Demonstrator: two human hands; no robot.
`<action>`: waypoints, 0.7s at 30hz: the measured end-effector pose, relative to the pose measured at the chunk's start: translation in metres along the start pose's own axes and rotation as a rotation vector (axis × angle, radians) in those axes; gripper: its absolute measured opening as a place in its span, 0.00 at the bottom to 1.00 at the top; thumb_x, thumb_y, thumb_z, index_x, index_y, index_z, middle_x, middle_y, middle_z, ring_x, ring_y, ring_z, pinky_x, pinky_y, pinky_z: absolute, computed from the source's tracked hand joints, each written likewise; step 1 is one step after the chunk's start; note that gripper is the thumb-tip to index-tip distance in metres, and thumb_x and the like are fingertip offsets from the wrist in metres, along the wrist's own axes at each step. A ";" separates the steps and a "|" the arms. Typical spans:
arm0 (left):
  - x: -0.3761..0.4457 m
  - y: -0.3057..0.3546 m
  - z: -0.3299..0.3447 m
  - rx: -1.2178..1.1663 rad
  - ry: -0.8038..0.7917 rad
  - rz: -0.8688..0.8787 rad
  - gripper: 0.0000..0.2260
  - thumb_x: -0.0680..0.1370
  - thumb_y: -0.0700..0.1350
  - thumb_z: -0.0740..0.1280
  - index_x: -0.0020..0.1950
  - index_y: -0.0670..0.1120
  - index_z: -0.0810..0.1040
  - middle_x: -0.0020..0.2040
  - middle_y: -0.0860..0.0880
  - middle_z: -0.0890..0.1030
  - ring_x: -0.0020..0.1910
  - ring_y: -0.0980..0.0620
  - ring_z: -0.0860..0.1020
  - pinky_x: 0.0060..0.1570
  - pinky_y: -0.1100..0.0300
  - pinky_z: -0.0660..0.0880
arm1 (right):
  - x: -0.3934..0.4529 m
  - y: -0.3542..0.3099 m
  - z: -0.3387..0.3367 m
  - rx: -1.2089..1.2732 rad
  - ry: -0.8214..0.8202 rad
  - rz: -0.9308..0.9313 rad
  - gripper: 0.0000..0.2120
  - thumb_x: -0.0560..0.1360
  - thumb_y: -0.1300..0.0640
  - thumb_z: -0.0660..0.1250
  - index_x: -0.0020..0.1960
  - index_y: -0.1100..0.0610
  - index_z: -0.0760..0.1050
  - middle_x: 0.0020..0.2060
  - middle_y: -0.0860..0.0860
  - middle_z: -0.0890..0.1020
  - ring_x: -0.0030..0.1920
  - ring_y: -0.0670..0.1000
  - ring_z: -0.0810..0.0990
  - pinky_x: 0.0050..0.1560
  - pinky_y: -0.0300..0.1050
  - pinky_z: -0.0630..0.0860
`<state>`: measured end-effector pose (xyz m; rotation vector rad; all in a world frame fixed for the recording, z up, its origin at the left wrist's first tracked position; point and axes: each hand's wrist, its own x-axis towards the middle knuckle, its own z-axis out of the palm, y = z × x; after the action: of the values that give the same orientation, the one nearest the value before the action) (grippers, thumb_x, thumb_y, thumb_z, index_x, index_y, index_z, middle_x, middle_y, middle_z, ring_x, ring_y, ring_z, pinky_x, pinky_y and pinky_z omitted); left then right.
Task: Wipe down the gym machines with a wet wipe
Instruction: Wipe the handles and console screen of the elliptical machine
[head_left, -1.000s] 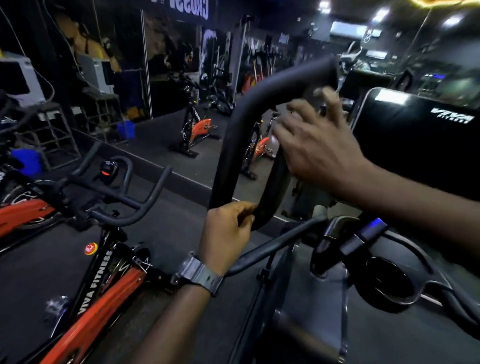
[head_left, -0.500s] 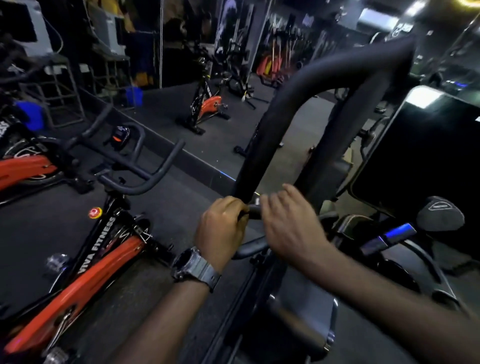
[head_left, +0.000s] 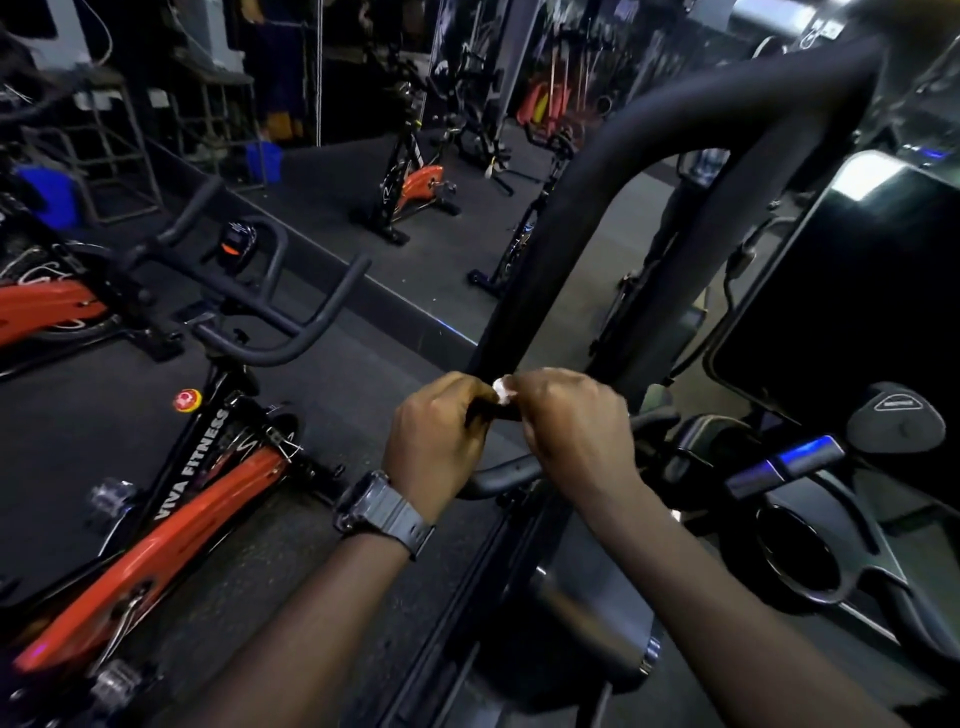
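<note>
At frame centre my left hand (head_left: 441, 441) grips the base of the handlebar loop (head_left: 649, 156); my right hand (head_left: 571, 436) pinches the wet wipe (head_left: 503, 388) beside it. That small wad could slip and drop.

Bare forearms, no sleeves in view. Left wrist has a grey digital watch (head_left: 382, 512) w/ ridged resin strap.

Two bare hands, the left hand (head_left: 441, 431) and the right hand (head_left: 571, 426), share one small white wet wipe (head_left: 503, 388) and one grey wristwatch (head_left: 382, 512). Two orange-framed black spin bikes (head_left: 156, 519) (head_left: 31, 306) stand on the floor. One black looped padded handlebar (head_left: 649, 150) and one dark glossy console screen (head_left: 852, 312) belong to the machine.
</note>
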<state>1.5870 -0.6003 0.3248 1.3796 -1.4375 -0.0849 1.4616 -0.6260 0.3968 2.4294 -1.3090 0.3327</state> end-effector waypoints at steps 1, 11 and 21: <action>0.002 0.000 -0.001 0.000 0.002 0.001 0.06 0.70 0.37 0.74 0.43 0.46 0.82 0.40 0.51 0.82 0.36 0.48 0.81 0.32 0.53 0.77 | 0.002 0.001 -0.002 0.009 0.006 0.042 0.08 0.63 0.58 0.75 0.39 0.47 0.81 0.29 0.48 0.79 0.31 0.52 0.80 0.29 0.38 0.61; 0.003 -0.001 -0.002 0.032 -0.016 -0.041 0.07 0.66 0.37 0.70 0.40 0.47 0.82 0.38 0.50 0.82 0.34 0.46 0.80 0.32 0.52 0.77 | 0.014 0.006 -0.006 -0.251 0.043 0.022 0.06 0.63 0.62 0.70 0.34 0.55 0.73 0.23 0.52 0.75 0.28 0.56 0.76 0.49 0.49 0.63; 0.004 -0.001 -0.001 -0.001 -0.011 -0.077 0.07 0.68 0.36 0.73 0.41 0.48 0.82 0.39 0.50 0.83 0.37 0.48 0.81 0.36 0.52 0.77 | -0.013 0.001 0.017 -0.090 0.151 -0.123 0.03 0.68 0.60 0.71 0.41 0.54 0.79 0.33 0.52 0.76 0.36 0.57 0.76 0.43 0.50 0.65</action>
<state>1.5892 -0.6031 0.3276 1.4353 -1.3933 -0.1426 1.4544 -0.6236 0.3767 2.3469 -1.0828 0.4059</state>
